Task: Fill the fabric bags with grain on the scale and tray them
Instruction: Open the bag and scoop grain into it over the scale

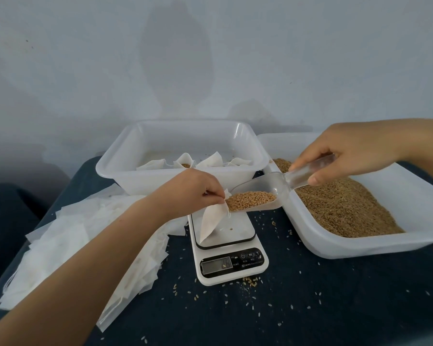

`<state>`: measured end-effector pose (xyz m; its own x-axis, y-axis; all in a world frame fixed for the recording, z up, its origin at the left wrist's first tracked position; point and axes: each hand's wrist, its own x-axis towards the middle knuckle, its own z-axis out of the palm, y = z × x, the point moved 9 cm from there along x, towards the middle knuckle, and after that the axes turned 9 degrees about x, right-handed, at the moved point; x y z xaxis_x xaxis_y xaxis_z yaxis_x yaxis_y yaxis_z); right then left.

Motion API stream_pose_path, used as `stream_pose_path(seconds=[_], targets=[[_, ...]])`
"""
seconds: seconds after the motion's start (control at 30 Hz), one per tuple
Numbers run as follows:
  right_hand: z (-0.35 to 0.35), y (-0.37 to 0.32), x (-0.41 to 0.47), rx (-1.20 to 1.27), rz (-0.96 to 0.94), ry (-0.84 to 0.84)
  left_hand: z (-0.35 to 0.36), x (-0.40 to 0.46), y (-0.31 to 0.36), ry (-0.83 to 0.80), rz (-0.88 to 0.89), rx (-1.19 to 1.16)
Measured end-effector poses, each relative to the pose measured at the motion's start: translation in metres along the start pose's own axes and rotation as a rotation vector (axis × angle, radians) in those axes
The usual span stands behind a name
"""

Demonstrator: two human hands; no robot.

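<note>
Filling underway | small white fabric bag (214, 218) pinched open by left hand (198, 187) over white digital scale (225, 242) | clear plastic scoop (260, 196) (grain-laden) gripped by right hand (348, 153), tipped mouthward

My scale (229, 248) sits before me on the table (298, 308), the tray (180, 156) of filled bags (185, 162) behind it, empty bags (73, 243) left, the grain bin (360, 242) right.
</note>
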<state>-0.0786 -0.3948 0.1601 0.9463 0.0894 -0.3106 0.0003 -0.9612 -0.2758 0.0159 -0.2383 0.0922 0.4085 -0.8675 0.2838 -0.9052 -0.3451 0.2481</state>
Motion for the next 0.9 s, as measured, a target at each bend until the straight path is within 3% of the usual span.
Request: stream_pose_path(seconds=[0.47,0.9], targets=[[0.005,0.005,0.001,0.039,0.0,0.018,0.0,-0.002,0.001,0.007,-0.003,-0.008],[0.058,0.035,-0.006,0.418,-0.04,0.244,-0.016,-0.009,-0.017,0.115,-0.106,0.023]])
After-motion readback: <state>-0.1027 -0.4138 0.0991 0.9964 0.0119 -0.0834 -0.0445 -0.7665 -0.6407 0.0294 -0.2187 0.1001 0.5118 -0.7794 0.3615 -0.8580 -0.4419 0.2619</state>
